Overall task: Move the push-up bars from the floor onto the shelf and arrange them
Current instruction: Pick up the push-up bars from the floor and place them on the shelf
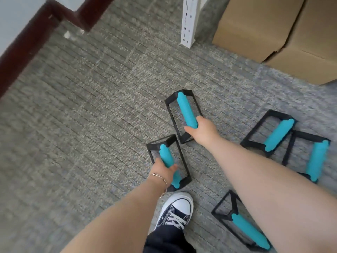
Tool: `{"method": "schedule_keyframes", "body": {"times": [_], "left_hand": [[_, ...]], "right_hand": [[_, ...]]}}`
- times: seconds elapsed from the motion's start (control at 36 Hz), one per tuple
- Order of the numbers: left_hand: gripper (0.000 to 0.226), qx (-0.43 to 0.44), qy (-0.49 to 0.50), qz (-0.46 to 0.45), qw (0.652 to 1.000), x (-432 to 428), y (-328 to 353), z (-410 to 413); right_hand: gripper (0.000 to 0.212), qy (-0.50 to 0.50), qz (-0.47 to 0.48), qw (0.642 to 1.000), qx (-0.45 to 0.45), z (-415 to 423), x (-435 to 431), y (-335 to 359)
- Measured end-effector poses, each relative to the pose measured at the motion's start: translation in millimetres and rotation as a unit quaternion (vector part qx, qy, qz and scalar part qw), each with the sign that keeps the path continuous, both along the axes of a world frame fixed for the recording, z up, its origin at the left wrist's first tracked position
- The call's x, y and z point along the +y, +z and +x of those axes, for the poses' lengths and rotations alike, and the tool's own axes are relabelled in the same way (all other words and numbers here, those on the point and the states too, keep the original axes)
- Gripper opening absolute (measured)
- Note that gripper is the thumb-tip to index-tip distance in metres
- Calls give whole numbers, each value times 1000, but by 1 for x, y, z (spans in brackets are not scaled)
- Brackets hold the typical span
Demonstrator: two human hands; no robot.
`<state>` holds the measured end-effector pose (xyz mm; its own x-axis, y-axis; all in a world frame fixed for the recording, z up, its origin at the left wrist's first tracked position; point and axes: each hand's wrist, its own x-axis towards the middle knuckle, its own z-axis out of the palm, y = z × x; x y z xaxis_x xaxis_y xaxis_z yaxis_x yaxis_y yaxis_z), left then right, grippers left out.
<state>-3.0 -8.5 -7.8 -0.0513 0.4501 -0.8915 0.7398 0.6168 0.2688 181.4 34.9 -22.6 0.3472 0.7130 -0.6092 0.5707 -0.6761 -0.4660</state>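
Observation:
Several push-up bars with black frames and turquoise grips are on the grey carpet. My left hand (165, 169) is closed around the grip of the nearest one (165, 154). My right hand (201, 132) grips the near end of another bar's turquoise handle (187, 110), just beyond the first. Two more bars lie side by side to the right (278, 135) (316, 159). A further bar (246, 229) lies near the bottom, partly hidden under my right forearm. Only a white perforated upright of the shelf (187, 21) shows at the top.
Two cardboard boxes (273, 28) stand at the top right next to the white upright. A dark wooden skirting (27, 44) runs along the wall at the left. My black-and-white sneaker (176, 210) is planted just below the left-hand bar.

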Motion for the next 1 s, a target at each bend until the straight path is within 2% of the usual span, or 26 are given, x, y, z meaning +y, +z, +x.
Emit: {"method": "schedule_keyframes", "body": {"times": [0.19, 0.31, 0.39, 0.58, 0.69, 0.75, 0.89, 1.0], "left_hand": [[40, -13, -12, 69, 997, 6, 116, -7], [33, -82, 28, 125, 988, 6, 218, 11], [18, -116, 35, 164, 979, 6, 306, 35], [23, -144, -46, 244, 958, -6, 501, 104], [26, -159, -89, 279, 943, -13, 603, 138], [35, -166, -99, 304, 933, -11, 647, 153], [52, -180, -95, 362, 910, 5, 751, 189], [45, -235, -84, 390, 886, 31, 822, 213]], "right_hand": [[32, -38, 39, 999, 2, 30, -49, 127], [36, -73, 48, 996, -26, 49, -84, 230], [33, -111, 67, 992, -8, 61, -110, 323], [33, -199, 139, 970, -16, 83, -163, 531], [28, -255, 203, 945, 1, 97, -181, 634], [23, -277, 239, 930, 14, 107, -186, 679], [23, -297, 304, 905, -25, 133, -189, 780], [22, -298, 349, 887, -56, 159, -177, 841]]}}
